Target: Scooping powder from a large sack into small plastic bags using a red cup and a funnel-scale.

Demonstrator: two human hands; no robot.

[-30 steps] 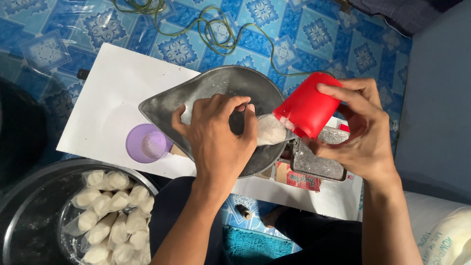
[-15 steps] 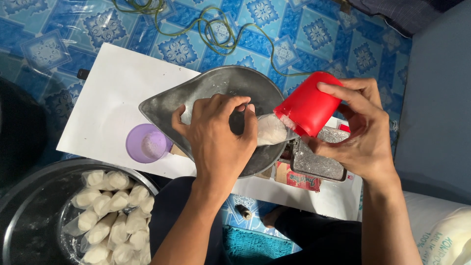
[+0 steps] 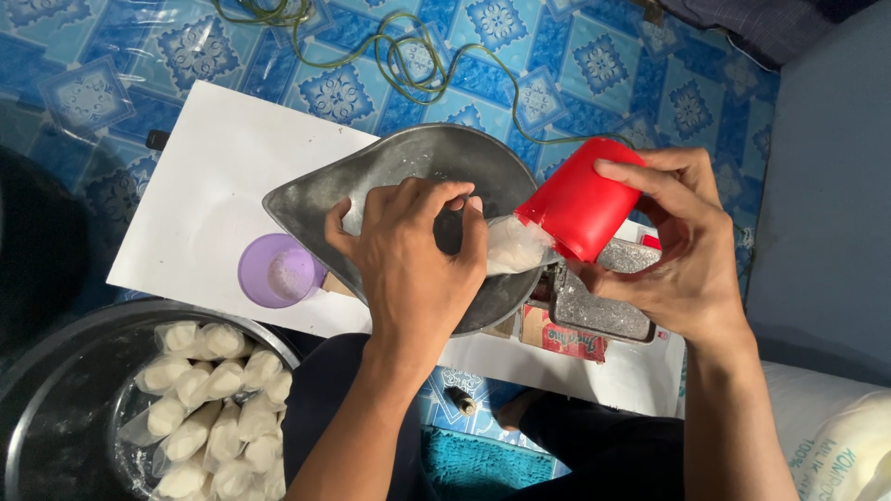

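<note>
The right hand (image 3: 682, 250) grips one smooth red plastic cup (image 3: 580, 199), tipped mouth-down toward the left. The left hand (image 3: 413, 260) pinches shut around the neck of one thin clear plastic bag (image 3: 512, 246) holding white powder, which meets the cup's rim between the two hands. Under both sits one dull grey metal pan (image 3: 418, 158), rounded with a pointed spout. Left of the left hand stands one translucent purple cup (image 3: 277, 271) on a white board (image 3: 204, 186). Below it, a dark round basin (image 3: 56, 371) holds about a dozen filled cone-shaped bags (image 3: 213, 399).
</note>
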